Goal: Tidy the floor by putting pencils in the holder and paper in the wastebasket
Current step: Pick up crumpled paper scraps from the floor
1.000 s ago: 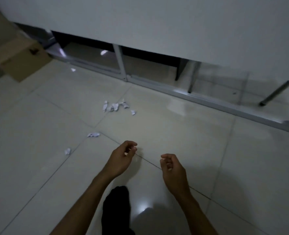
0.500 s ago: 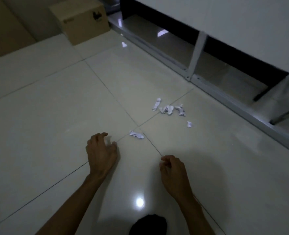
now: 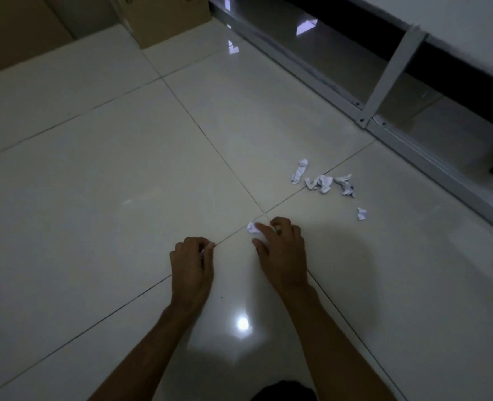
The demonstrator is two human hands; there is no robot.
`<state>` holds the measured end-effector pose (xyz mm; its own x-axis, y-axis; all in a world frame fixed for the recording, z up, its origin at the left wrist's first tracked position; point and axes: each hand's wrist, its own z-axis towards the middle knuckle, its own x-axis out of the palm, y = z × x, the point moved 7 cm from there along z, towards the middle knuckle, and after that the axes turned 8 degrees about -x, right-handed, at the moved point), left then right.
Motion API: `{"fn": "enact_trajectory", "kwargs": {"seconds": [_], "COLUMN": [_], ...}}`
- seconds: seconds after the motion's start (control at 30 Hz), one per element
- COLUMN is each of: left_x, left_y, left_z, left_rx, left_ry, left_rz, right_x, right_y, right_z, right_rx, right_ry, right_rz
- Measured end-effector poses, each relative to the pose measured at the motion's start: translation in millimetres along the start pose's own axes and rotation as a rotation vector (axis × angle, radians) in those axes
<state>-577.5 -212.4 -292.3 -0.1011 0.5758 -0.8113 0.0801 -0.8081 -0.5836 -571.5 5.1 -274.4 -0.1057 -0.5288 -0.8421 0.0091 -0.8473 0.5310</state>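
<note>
Crumpled white paper scraps lie on the pale tiled floor. My right hand (image 3: 283, 250) reaches down onto the nearest scrap (image 3: 251, 227) at a tile joint; its fingers curl over it and white shows between them. My left hand (image 3: 191, 261) hovers just left of it with curled fingers, and a sliver of white paper (image 3: 207, 246) shows at the fingertips. Further right lie a long twisted scrap (image 3: 299, 171), a cluster of scraps (image 3: 323, 183) and a small lone scrap (image 3: 361, 214). No pencils, holder or wastebasket are in view.
A cardboard box (image 3: 167, 18) stands at the top, against a brown wall. A grey metal desk frame rail (image 3: 430, 157) with an upright leg (image 3: 395, 68) runs along the right, under a white desk panel. My dark-clad knee (image 3: 283, 395) shows at the bottom edge.
My view has swung left and closer to the floor. My left hand lifted off the floor with its fingers curled. My right hand moved forward onto the nearest scrap.
</note>
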Motion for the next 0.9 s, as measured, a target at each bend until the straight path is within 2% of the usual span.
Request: {"fn": "enact_trajectory", "kwargs": {"seconds": [0.13, 0.23, 0.3, 0.43, 0.57, 0.67, 0.9], "left_x": [1, 18, 35, 66, 117, 150, 161], "left_y": [-19, -66, -102, -171, -213, -223, -214], "left_z": [-6, 3, 14, 46, 87, 104, 99], "left_rx": [-0.059, -0.034, 0.0, 0.202, 0.242, 0.28, 0.38], "left_ry": [0.017, 0.058, 0.112, 0.147, 0.211, 0.234, 0.089], "left_rz": [-0.15, -0.342, -0.439, -0.45, -0.288, -0.146, -0.143], "right_x": [-10, -38, -60, -93, -101, -102, -111], "right_y": [-12, -46, -73, -114, -145, -161, -194], "right_z": [-25, -40, -46, -45, -52, -55, -14], "right_rx": [-0.015, 0.185, 0.322, 0.393, 0.45, 0.47, 0.539], "right_ry": [-0.163, -0.329, -0.424, -0.463, -0.464, -0.438, -0.42], "right_rz": [0.308, 0.545, 0.594, 0.603, 0.564, 0.57, 0.418]}}
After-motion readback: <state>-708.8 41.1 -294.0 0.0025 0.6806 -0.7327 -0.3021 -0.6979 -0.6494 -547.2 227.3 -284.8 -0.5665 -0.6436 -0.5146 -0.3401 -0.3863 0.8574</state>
